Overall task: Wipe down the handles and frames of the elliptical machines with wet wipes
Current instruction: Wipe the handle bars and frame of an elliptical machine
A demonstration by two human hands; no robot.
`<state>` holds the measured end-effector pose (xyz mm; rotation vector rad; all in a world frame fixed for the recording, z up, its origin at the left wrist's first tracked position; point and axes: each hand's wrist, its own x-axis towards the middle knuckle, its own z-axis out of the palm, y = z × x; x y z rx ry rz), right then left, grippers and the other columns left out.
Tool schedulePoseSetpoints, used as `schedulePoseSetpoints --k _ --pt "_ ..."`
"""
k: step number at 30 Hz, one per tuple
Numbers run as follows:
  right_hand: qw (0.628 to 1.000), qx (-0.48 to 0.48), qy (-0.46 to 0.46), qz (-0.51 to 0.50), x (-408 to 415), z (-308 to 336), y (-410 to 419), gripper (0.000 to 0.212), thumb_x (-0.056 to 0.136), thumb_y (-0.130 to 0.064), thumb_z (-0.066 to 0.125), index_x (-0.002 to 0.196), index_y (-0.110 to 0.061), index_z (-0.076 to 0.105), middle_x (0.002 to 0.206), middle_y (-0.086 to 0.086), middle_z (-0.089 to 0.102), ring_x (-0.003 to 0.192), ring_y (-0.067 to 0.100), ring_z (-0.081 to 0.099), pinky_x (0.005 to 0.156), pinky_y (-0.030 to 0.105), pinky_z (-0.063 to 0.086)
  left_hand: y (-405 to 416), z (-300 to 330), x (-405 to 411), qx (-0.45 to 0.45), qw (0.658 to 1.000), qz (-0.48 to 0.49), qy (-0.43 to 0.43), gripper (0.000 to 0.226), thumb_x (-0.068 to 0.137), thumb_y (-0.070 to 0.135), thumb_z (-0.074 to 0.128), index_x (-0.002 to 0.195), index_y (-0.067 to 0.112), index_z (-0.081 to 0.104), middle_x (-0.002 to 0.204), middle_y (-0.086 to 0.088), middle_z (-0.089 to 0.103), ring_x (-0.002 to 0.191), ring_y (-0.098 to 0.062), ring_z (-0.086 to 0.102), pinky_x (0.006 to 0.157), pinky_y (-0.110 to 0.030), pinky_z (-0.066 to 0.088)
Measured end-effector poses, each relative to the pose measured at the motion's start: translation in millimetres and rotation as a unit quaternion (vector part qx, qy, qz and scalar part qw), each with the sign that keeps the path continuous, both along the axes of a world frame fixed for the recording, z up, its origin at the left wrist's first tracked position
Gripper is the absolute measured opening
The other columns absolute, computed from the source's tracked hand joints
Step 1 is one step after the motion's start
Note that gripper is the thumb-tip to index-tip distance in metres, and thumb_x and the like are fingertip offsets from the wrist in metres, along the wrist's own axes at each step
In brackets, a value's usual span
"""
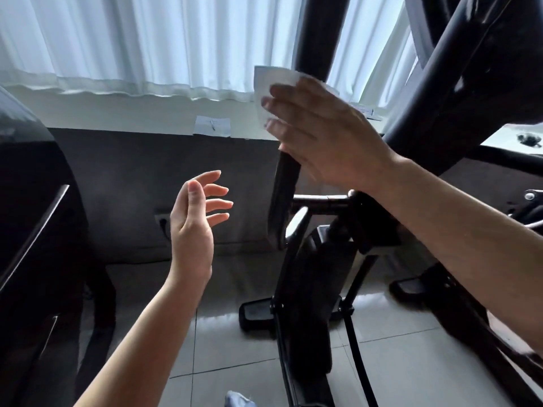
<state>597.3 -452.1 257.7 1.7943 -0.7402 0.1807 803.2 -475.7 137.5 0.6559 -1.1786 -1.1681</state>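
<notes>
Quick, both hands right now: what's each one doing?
Left hand: open, fingers relaxed, holding nothing.
Right hand: presses the wet wipe against the black upright bar, fingers fairly straight.

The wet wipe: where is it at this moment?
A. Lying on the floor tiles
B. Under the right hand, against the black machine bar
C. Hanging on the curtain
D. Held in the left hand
B: the white wet wipe sits under the right hand against the black bar; the left hand holds nothing.
</notes>
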Motion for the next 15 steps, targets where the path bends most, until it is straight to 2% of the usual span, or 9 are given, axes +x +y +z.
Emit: schedulePoseSetpoints --k 4,8,11,13,15 --pt "0.998 0.056 -0.009 0.021 3 -48 1 0.023 0.100 -0.015 0.052 0.103 -0.004 0.073 0.112 0.011 0.071 0.114 0.027 0.065 0.114 0.041 0.034 -3 -8 3 0.005 1.000 -0.015 0.000 0.038 0.096 0.044 0.033 0.108 0.025 0.065 0.091 0.002 0.066 0.078 -0.012 0.066 0.067 -0.022 0.052" --pt "0.996 0.092 0.003 0.013 5 -112 3 0.020 0.097 -0.014 0.055 0.098 -0.007 0.073 0.109 0.007 0.072 0.113 0.023 0.065 0.116 0.036 0.030 -4 -18 10 0.012 1.000 -0.020 -0.005 0.038 0.096 0.043 0.033 0.107 0.026 0.065 0.091 0.003 0.067 0.077 -0.012 0.066 0.066 -0.021 0.052" --pt "0.993 0.106 0.043 0.001 7 -141 3 0.010 0.088 -0.012 0.065 0.091 -0.008 0.073 0.101 0.007 0.074 0.110 0.023 0.066 0.115 0.036 0.028 -4 -23 15 0.015 0.999 -0.028 -0.020 0.036 0.098 0.042 0.033 0.107 0.026 0.064 0.091 0.002 0.067 0.077 -0.011 0.066 0.065 -0.019 0.051" --pt "0.988 0.146 0.054 -0.016 10 -163 7 0.006 0.085 -0.013 0.066 0.085 -0.010 0.071 0.092 0.004 0.074 0.103 0.021 0.067 0.116 0.034 0.026 -3 -29 17 0.015 0.998 -0.043 -0.039 0.033 0.103 0.037 0.033 0.107 0.027 0.064 0.092 0.002 0.067 0.077 -0.010 0.066 0.065 -0.019 0.051" --pt "0.978 0.206 0.024 -0.014 11 -183 13 0.012 0.088 -0.012 0.063 0.077 -0.011 0.067 0.081 0.002 0.070 0.095 0.021 0.067 0.116 0.035 0.029 -2 -36 18 0.014 0.996 -0.063 -0.067 0.027 0.100 0.037 0.039 0.107 0.031 0.065 0.093 0.004 0.068 0.079 -0.009 0.066 0.066 -0.019 0.051"
